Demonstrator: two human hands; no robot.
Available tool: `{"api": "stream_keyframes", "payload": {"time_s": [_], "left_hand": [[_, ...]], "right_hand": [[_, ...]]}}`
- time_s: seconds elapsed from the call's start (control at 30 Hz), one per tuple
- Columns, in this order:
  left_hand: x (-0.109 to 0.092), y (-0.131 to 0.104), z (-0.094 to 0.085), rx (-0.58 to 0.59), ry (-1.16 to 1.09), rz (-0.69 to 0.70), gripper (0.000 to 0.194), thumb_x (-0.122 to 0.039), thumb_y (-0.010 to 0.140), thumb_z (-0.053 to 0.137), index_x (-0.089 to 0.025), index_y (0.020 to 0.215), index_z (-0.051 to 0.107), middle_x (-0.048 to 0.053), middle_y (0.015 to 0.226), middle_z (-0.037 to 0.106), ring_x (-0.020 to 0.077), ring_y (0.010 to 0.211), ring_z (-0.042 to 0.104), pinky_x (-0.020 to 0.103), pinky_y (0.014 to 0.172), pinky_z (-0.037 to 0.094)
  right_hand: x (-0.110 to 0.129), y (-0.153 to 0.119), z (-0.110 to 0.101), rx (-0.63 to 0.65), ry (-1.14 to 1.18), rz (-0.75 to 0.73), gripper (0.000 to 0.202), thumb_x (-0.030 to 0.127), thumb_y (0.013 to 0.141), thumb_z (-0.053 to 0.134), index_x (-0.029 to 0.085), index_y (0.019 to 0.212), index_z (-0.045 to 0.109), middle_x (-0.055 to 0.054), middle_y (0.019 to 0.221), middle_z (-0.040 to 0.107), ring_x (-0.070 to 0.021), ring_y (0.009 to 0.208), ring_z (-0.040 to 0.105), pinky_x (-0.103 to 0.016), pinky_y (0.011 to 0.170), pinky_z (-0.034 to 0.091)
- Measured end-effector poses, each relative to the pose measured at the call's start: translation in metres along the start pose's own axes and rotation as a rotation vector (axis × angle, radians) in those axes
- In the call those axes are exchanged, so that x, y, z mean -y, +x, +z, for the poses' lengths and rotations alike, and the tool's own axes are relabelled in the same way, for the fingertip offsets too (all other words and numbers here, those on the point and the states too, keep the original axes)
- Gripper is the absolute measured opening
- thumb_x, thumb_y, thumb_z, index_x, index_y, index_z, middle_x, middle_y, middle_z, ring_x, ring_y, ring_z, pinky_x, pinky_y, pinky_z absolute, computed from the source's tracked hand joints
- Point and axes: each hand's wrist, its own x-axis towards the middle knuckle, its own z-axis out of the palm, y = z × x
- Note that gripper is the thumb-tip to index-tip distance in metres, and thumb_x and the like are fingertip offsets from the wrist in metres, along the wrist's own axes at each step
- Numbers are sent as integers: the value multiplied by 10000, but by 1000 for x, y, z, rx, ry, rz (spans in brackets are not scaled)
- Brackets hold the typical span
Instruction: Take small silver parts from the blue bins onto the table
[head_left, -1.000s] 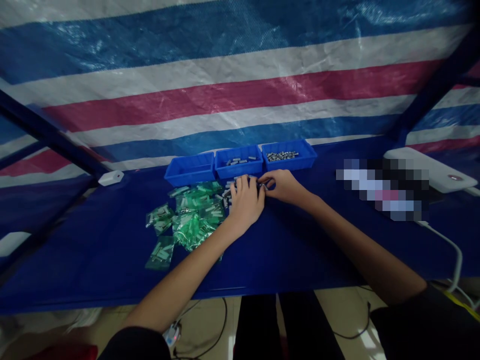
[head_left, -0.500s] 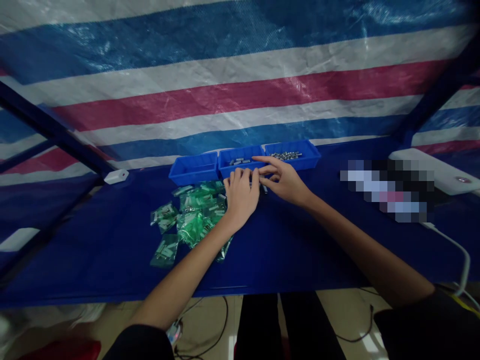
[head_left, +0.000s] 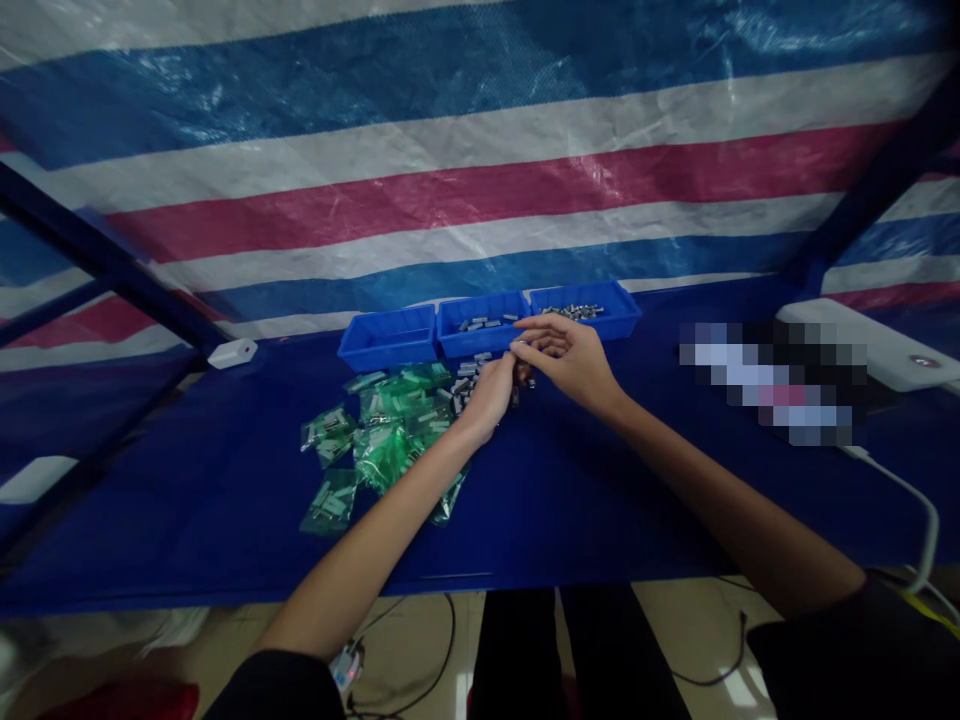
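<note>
Left hand: the left hand lies low on the dark blue table cover, fingers curled over a loose heap of small silver metal cylinders; whether it grips any cannot be told.
Right hand: the right hand is raised just beyond the left, thumb and forefinger pressed together at the tips as if pinching one cylinder; the piece itself is too small to make out.
Where the parts lie: the heap sits under and just ahead of the left fingertips; more cylinders lie in the middle blue plastic tray and the right blue plastic tray, both just beyond the right hand.
Handling: judged from their look, the cylinders are stiff, light, smooth and apt to roll or slip, so a fingertip pinch across the middle suits them best.
Beside the left hand: a scatter of small green-tinted plastic bags touches the heap on its left, and the left blue plastic tray stands beyond them.
Far right: a white flat device with a white cable lies well apart from the right hand.
Change from half a second earlier: the left hand then lay flat with fingers spread; now it is curled. The right hand has drawn back from the middle tray and closed to a pinch.
</note>
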Motion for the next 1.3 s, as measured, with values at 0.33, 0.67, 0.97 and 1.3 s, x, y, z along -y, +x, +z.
{"api": "stream_keyframes", "payload": {"time_s": [0.33,0.67,0.97,1.3], "left_hand": [[2,1,-3,-157,166,219,482,-532,873,382,-180,562,487,9,575,460,131,604,486,276,597,392],[-3,-11,-5,-45,1173,610,280,-402,880,444,-191,938,619,73,944,589,242,959,498,397,840,349],[9,-14,1,156,1378,607,225,-300,883,440,-157,913,612,92,991,607,242,990,497,390,837,319],[8,-20,7,120,1229,592,147,-261,830,515,-187,950,555,68,961,608,256,1009,486,396,846,330]], "right_hand": [[-2,1,-2,-26,28,67,233,336,748,641,176,904,705,-46,810,714,-171,739,677,-328,733,559],[-12,10,-10,-155,-32,92,246,376,705,658,148,795,677,-33,662,670,-132,604,619,-260,590,508],[-29,9,-13,-65,-211,157,189,294,707,615,159,816,689,-24,648,672,-147,601,632,-267,617,495],[-30,11,-18,-13,-280,181,169,269,736,575,186,740,722,-25,703,695,-150,653,617,-289,659,487]]}}
